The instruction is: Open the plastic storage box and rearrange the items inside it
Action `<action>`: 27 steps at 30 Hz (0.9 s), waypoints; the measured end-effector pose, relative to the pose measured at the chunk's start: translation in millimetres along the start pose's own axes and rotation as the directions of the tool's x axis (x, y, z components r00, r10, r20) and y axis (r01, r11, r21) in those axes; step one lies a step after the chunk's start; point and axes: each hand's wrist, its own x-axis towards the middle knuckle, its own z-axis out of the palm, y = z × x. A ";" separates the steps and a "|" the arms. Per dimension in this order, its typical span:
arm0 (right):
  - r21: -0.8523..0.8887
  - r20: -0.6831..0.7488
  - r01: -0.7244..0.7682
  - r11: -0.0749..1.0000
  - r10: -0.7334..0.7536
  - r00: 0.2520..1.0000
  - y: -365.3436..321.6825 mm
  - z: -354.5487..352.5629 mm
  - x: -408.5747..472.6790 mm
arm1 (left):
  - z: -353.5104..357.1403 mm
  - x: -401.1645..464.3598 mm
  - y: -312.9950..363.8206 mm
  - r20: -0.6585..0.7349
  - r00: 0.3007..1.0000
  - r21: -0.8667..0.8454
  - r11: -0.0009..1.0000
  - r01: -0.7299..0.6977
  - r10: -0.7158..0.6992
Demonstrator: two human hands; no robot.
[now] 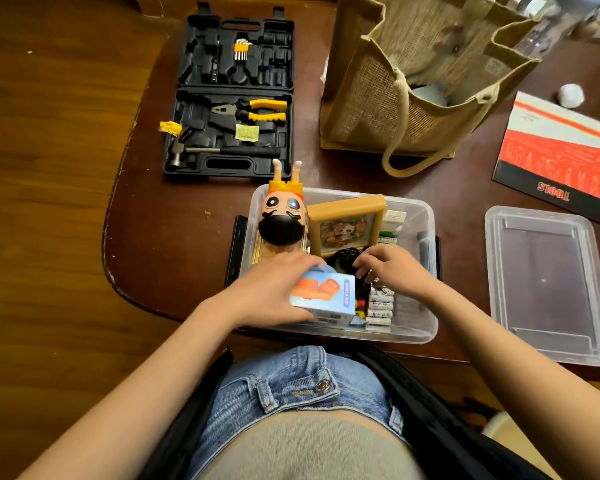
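Observation:
The clear plastic storage box (pixel 426 220) stands open on the brown table in front of me. Its lid (pixel 548 282) lies apart to the right. My left hand (pixel 274 292) grips a small light-blue carton (pixel 326 296) with an orange picture, at the box's near left. My right hand (pixel 392 268) reaches into the box, fingers curled on a coil of black cable (pixel 343 258). Inside also stand a cartoon figurine (pixel 283 216) with a yellow crown, a tan picture frame (pixel 347 223) and several white batteries (pixel 380 306) at the near side.
An open black tool case (pixel 232 95) with pliers and a hammer lies at the far left. A jute tote bag (pixel 413 81) stands behind the box. A red and white tools booklet (pixel 561 157) and a white ball (pixel 570 95) lie at the far right.

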 end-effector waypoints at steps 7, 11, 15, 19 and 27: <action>-0.335 -0.365 0.330 0.882 -0.445 0.818 -33.4 5.3 -3.5 | 2.3 -2.0 0.2 0.140 0.988 -0.064 0.995 0.073 -0.064; -0.554 -0.344 0.311 0.772 -0.553 0.759 -56.3 -2.7 15.2 | -14.3 -12.8 -5.4 -0.280 0.932 -0.335 0.934 0.128 -0.228; -0.697 -0.205 0.180 0.694 -0.433 0.878 -57.1 -9.2 28.0 | -25.6 -4.2 -15.1 -0.578 0.725 -0.293 0.925 0.243 -0.373; -0.680 -0.176 0.256 0.687 -0.492 0.853 -54.1 -9.3 18.5 | -31.1 18.0 -16.5 -0.483 0.785 -0.196 0.921 0.336 -0.389; -0.288 -0.414 0.457 0.841 -0.540 0.733 -22.2 -32.6 -36.8 | -23.5 34.2 -16.0 -0.456 0.775 -0.186 0.899 0.397 -0.437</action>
